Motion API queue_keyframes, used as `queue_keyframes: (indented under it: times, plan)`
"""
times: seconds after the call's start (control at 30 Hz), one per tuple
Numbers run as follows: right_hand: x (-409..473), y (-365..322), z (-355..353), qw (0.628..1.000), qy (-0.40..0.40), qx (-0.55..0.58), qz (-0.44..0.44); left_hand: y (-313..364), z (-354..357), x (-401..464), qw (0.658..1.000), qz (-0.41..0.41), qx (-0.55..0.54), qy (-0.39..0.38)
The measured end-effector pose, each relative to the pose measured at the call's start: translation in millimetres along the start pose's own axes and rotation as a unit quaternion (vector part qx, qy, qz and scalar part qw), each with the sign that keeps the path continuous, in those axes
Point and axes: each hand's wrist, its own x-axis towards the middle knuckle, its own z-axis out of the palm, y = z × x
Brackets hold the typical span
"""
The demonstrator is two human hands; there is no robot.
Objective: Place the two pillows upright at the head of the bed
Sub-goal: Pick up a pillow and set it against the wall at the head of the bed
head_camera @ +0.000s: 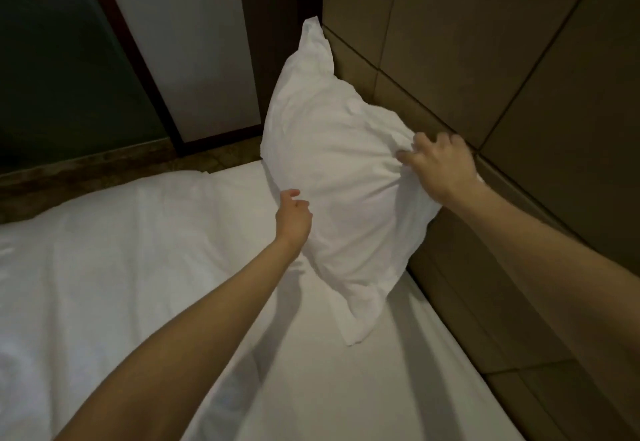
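**White pillow propped against a brown panelled headboard**

White, creased cotton covers the pillow (339, 177), a plump, roughly diamond-shaped cushion standing on one limp corner at the head of the bed (311, 371), its back leaning on the headboard (467, 70). The right hand (440, 163) pinches a bunch of fabric at the pillow's upper edge, drawing radiating wrinkles. The left hand (294, 215) rests loosely curled and unclenched against the pillow's lower side, gripping nothing. The sheet is smooth and flat; a puffier duvet (104, 250) lies to the left. The headboard is matte, in large rectangular panels. No labels or writing visible.
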Motion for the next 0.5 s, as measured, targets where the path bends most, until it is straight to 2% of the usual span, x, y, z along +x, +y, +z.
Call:
queue_keyframes:
  times: [0.07, 0.1, 0.2, 0.27, 0.5]
  plan:
    - [-0.5, 2.2, -7.9, 0.999, 0.047, -0.006, 0.026, 8.0, -8.4, -1.0, 1.0, 0.003, -0.007, 0.021]
    - [-7.7, 0.6, -3.6, 0.999, 0.039, 0.004, 0.033, 8.6, -10.6, -4.4, 1.0, -0.004, -0.004, 0.025]
    - [-47.8, -12.3, 26.4, 0.996, -0.085, 0.0, 0.023, -2.1, -9.7, -19.6, 0.999, -0.037, 0.029, 0.001]
    - [-67.3, -15.7, 38.1, 0.993, -0.11, 0.014, 0.043, -10.3, -6.8, -28.8, 0.997, -0.051, 0.058, -0.028]
    - [-78.6, -12.8, 21.6, 0.992, -0.028, 0.107, 0.058, -3.9, -8.1, -54.3, 0.994, -0.039, 0.074, -0.065]
